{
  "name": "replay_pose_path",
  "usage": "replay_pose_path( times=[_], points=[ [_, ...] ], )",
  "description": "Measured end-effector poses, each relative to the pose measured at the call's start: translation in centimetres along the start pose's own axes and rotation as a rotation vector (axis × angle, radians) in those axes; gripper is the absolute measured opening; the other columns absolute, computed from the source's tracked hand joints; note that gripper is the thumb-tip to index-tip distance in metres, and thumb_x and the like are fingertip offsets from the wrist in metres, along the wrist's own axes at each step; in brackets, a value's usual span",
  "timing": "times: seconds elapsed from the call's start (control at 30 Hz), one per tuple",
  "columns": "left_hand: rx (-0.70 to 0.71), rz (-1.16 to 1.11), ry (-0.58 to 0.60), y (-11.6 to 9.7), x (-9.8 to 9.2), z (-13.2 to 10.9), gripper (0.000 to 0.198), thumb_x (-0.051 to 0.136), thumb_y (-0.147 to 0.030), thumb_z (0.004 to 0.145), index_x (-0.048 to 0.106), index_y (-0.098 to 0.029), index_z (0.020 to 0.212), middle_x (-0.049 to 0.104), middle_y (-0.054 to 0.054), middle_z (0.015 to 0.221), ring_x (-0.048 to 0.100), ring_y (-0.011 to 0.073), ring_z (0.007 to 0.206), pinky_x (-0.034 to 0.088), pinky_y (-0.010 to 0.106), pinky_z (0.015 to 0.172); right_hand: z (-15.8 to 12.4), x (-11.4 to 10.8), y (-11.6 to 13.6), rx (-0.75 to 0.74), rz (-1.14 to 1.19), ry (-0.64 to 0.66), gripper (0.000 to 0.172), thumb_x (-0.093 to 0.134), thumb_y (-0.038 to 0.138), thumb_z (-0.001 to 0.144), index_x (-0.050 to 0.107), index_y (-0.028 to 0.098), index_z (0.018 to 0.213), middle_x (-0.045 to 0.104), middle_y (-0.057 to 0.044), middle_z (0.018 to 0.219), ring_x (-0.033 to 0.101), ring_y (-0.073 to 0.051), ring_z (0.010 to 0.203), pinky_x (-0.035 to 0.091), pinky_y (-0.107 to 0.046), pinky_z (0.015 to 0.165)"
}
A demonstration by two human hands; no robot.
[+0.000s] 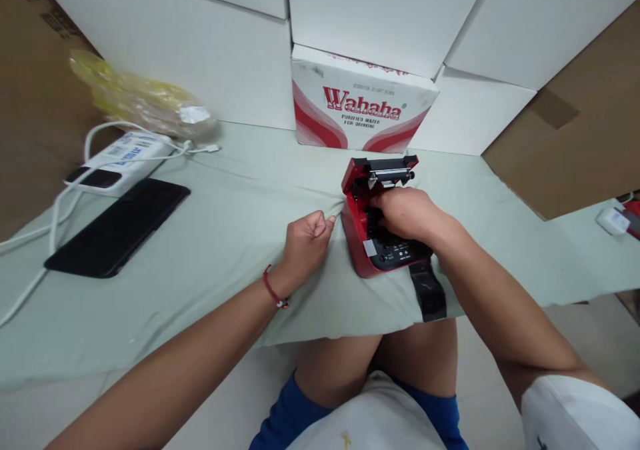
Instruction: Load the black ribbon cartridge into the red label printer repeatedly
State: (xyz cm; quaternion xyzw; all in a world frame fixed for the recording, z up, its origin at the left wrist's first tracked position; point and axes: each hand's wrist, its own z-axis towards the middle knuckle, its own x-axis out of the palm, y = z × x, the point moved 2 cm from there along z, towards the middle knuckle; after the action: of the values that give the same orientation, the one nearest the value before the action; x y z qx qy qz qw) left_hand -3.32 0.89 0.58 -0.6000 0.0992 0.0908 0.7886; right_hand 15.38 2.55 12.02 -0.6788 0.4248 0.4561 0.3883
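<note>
A red and black label printer stands on the cloth-covered table with its lid raised. My right hand reaches into its open body from the right. The fingertips are hidden inside, so what they touch cannot be seen. Just left of the printer, my left hand rests on the cloth as a closed fist, thumb against the curled fingers, with nothing visible in it. Creases in the cloth run between this fist and the printer. A small pale sticker is on the printer's front left corner.
A Wahaha water carton leans behind the printer against white boxes. On the left lie a black phone-like slab, a white power bank with cables, and a plastic bag. A black strip hangs at the table's front edge.
</note>
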Motion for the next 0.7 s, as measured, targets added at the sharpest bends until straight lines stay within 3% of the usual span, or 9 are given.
replay_pose_path(
  times=[0.13, 0.2, 0.27, 0.3, 0.37, 0.5, 0.6, 0.7],
  points=[
    [-0.003, 0.018, 0.002, 0.0, 0.1, 0.3, 0.044, 0.055, -0.032, 0.092, 0.024, -0.022, 0.063, 0.024, -0.007, 0.055, 0.022, 0.0093, 0.054, 0.023, 0.024, 0.053, -5.9, -3.0, -2.7, -0.069, 0.127, -0.170, 0.040, 0.062, 0.031, 0.094, 0.067, 0.023, 0.133, 0.074, -0.010, 0.118, 0.071, -0.026, 0.097, 0.052, -0.036, 0.080],
    [-0.010, 0.034, 0.016, 0.0, 0.1, 0.3, 0.043, 0.054, -0.032, 0.092, 0.024, -0.022, 0.063, 0.024, -0.007, 0.056, 0.022, 0.0094, 0.055, 0.023, 0.024, 0.053, -9.9, -4.0, -6.2, -0.121, 0.301, -0.268, 0.044, 0.058, 0.049, 0.097, 0.066, 0.026, 0.134, 0.075, -0.006, 0.105, 0.068, -0.019, 0.076, 0.052, -0.035, 0.073],
    [-0.021, 0.040, 0.018, 0.1, 0.2, 0.4, 0.042, 0.054, -0.032, 0.092, 0.025, -0.022, 0.063, 0.025, -0.007, 0.056, 0.023, 0.0095, 0.055, 0.023, 0.025, 0.054, -13.5, -3.4, -10.7, -0.076, 0.367, -0.227, 0.051, 0.056, 0.063, 0.095, 0.069, 0.028, 0.131, 0.075, -0.006, 0.092, 0.065, -0.017, 0.065, 0.051, -0.036, 0.065],
    [-0.026, 0.041, 0.015, 0.1, 0.2, 0.4, 0.041, 0.054, -0.031, 0.092, 0.025, -0.022, 0.064, 0.025, -0.007, 0.057, 0.023, 0.0096, 0.055, 0.024, 0.025, 0.054, -14.9, -2.6, -13.0, -0.046, 0.375, -0.156, 0.054, 0.057, 0.065, 0.093, 0.071, 0.027, 0.130, 0.076, -0.008, 0.094, 0.068, -0.019, 0.070, 0.052, -0.037, 0.065],
    [-0.030, 0.042, 0.003, 0.2, 0.1, 0.4, 0.039, 0.054, -0.030, 0.091, 0.026, -0.022, 0.065, 0.027, -0.007, 0.057, 0.025, 0.0097, 0.056, 0.025, 0.025, 0.055, -17.0, -0.1, -17.2, 0.054, 0.404, 0.026, 0.045, 0.065, 0.057, 0.091, 0.075, 0.026, 0.122, 0.077, -0.014, 0.107, 0.074, -0.024, 0.087, 0.055, -0.038, 0.073],
    [-0.032, 0.051, -0.076, 0.4, -0.1, 0.3, 0.026, 0.057, -0.022, 0.089, 0.037, -0.021, 0.072, 0.036, -0.007, 0.062, 0.034, 0.0097, 0.058, 0.030, 0.024, 0.058, -17.9, 5.4, -21.7, 0.233, 0.407, 0.230, 0.024, 0.074, 0.031, 0.084, 0.081, 0.023, 0.105, 0.080, -0.016, 0.101, 0.076, -0.026, 0.084, 0.057, -0.034, 0.072],
    [-0.069, -0.009, -0.083, 0.5, 0.0, 0.2, 0.010, 0.058, -0.024, 0.093, 0.048, -0.022, 0.096, 0.045, -0.007, 0.067, 0.044, 0.0094, 0.056, 0.037, 0.022, 0.056, -16.5, 8.6, -22.0, 0.283, 0.398, 0.241, 0.025, 0.074, 0.027, 0.078, 0.082, 0.022, 0.100, 0.081, -0.012, 0.101, 0.075, -0.028, 0.090, 0.058, -0.036, 0.079],
    [-0.086, -0.137, -0.029, 0.7, 0.2, 0.2, 0.019, 0.050, -0.031, 0.100, 0.046, -0.025, 0.118, 0.057, -0.003, 0.086, 0.056, 0.0084, 0.054, 0.045, 0.022, 0.051, -14.8, 9.9, -21.5, 0.337, 0.363, 0.161, 0.037, 0.073, 0.029, 0.074, 0.080, 0.022, 0.110, 0.079, -0.012, 0.114, 0.073, -0.031, 0.102, 0.056, -0.040, 0.089]
  ],
)
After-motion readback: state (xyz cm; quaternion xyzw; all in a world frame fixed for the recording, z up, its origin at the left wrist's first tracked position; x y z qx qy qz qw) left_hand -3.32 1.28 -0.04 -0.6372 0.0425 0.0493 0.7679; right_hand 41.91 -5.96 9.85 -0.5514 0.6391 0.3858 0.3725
